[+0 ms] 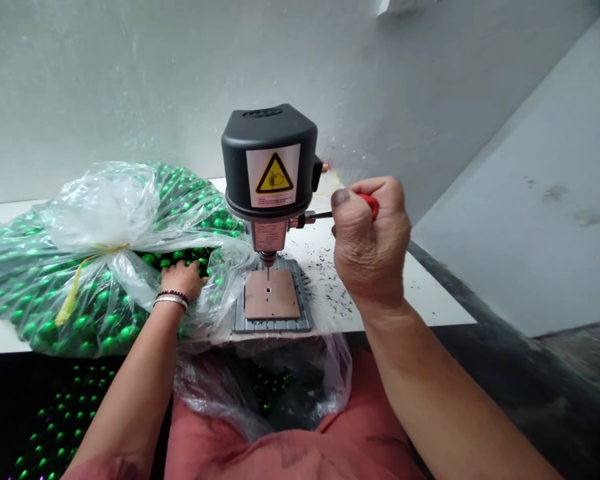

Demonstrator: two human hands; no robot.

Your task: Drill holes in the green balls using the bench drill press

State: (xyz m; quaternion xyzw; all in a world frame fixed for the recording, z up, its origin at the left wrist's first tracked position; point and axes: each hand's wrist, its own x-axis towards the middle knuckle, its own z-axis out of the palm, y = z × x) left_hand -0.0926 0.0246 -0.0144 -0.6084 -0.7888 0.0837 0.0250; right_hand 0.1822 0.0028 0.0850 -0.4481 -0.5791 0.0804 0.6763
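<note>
My right hand [373, 240] is closed around the red knob [370, 205] of a lever that runs into the side of a small bench drill press [270, 167]. Under its black head, a thin bit [269, 272] points down at a brown square board [271, 303] with a dark-edged hole. The board lies on the grey slotted base [300, 327]. My left hand [183, 277] reaches into the opening of a clear plastic bag [105, 220] full of shiny green balls [85, 323]. Its fingertips are down among the balls, hidden, so their grip cannot be seen.
Dark shavings [325, 273] are scattered over the white table [420, 300] right of the press. A yellow tie [75, 287] binds the bag's neck. Another clear bag [330, 387] with green balls hangs open at my lap. More green balls [60, 413] lie below left.
</note>
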